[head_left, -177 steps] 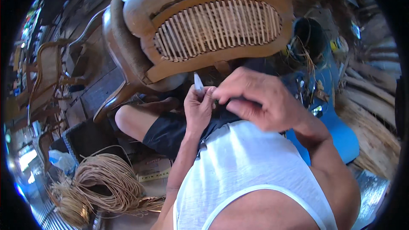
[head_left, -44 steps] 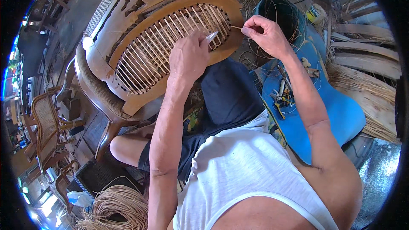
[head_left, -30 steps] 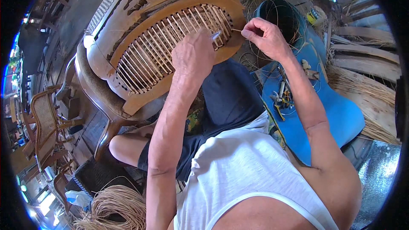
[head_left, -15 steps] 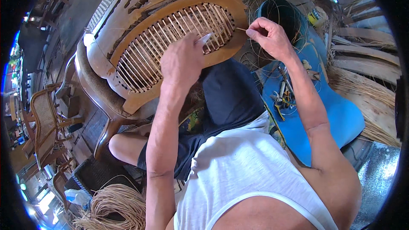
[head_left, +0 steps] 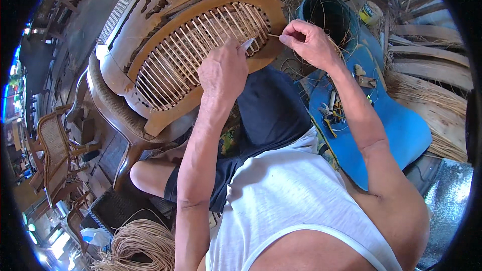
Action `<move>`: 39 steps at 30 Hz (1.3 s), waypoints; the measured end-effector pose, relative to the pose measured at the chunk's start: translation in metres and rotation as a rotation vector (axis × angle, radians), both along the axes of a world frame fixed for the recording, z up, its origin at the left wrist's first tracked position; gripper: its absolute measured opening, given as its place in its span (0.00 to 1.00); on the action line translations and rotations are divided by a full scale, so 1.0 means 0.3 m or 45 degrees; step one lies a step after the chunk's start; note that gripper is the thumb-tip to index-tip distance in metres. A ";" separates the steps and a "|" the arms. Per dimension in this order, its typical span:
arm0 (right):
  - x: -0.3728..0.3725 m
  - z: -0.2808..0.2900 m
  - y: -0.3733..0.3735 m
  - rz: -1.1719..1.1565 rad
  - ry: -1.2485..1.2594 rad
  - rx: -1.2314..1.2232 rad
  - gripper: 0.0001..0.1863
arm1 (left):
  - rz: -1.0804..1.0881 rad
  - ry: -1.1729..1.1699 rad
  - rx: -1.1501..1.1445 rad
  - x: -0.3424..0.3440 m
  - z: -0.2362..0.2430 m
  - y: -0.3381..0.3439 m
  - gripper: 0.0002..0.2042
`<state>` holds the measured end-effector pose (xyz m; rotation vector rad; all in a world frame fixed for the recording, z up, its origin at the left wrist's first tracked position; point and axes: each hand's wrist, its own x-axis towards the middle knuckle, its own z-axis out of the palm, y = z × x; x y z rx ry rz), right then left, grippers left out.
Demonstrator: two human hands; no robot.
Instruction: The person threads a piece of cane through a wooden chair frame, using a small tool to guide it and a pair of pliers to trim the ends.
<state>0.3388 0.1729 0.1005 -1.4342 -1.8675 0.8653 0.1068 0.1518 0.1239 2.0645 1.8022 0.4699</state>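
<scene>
A carved wooden chair frame (head_left: 273, 52) lies across my lap, and cane strands (head_left: 201, 42) run in parallel rows over its oval opening. My left hand (head_left: 222, 69) is closed above the near side of the oval. From its fingers sticks a pale, pointed, blade-like piece (head_left: 247, 44); the rest of it is hidden in the fist. Just off the oval's right end, my right hand (head_left: 312, 45) pinches a thin cane strip (head_left: 273, 35) between thumb and forefinger. The strip's short end points toward the blade-like piece, with a gap between them.
A dark green bucket (head_left: 346, 30) with loose strands stands beyond my right hand. Pliers (head_left: 329, 115) and other tools lie on a blue sheet (head_left: 396, 130) by my right forearm. Coiled cane (head_left: 143, 246) sits at lower left, near a cane-backed chair (head_left: 52, 143).
My left hand has moved right, bringing the pale piece closer to the strip's end. My right hand keeps its pinch and has shifted slightly left in view, along with the chair frame.
</scene>
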 end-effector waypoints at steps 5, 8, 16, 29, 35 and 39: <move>-0.035 0.010 0.015 -0.137 -0.007 -0.034 0.11 | -0.023 0.029 0.063 0.033 -0.008 0.021 0.11; -0.080 0.008 0.034 -0.154 0.042 0.021 0.12 | 0.017 -0.177 0.025 0.026 -0.040 0.023 0.12; -0.163 0.047 0.145 -0.072 -0.131 0.125 0.11 | 0.119 -0.595 0.002 -0.020 -0.122 0.004 0.12; -0.078 0.003 0.101 -0.177 0.101 -0.073 0.12 | 0.080 -0.823 -0.216 -0.030 -0.020 0.046 0.14; -0.067 0.002 0.064 -0.153 0.042 -0.030 0.10 | -0.011 -0.379 -0.230 -0.028 -0.012 0.034 0.13; -0.055 -0.009 0.036 -0.160 0.019 -0.019 0.10 | -0.091 -0.331 0.032 -0.025 -0.031 0.013 0.11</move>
